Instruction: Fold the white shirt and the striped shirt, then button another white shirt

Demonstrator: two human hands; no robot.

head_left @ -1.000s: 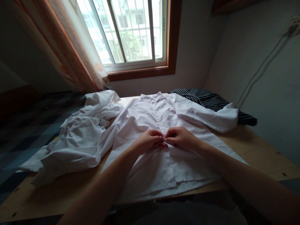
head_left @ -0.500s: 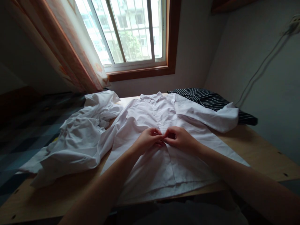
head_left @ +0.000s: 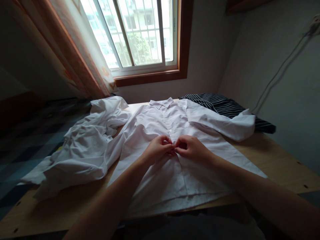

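Note:
A white button-up shirt (head_left: 147,130) lies spread face up, its collar toward the window and its hem toward me. Halfway down its front placket, my left hand (head_left: 160,146) pinches the cloth between thumb and fingers. Fingertip to fingertip with it, my right hand (head_left: 191,146) pinches the same placket from the other side. Whatever small part sits between the fingertips is hidden. Above the hands, a button (head_left: 170,131) shows on the placket. One shirt sleeve stretches out to the right, folded at the cuff; the other runs down the left side.
A crumpled heap of white cloth (head_left: 85,143) covers the left of the wooden table (head_left: 275,160). Dark striped fabric (head_left: 217,105) lies at the back right, partly under the sleeve. Beyond are a window (head_left: 140,36), a curtain (head_left: 82,56) and a cable (head_left: 275,73) on the wall.
Both hands stay at the same spot on the placket; only the fingertips have shifted very slightly. The shirt lies as before.

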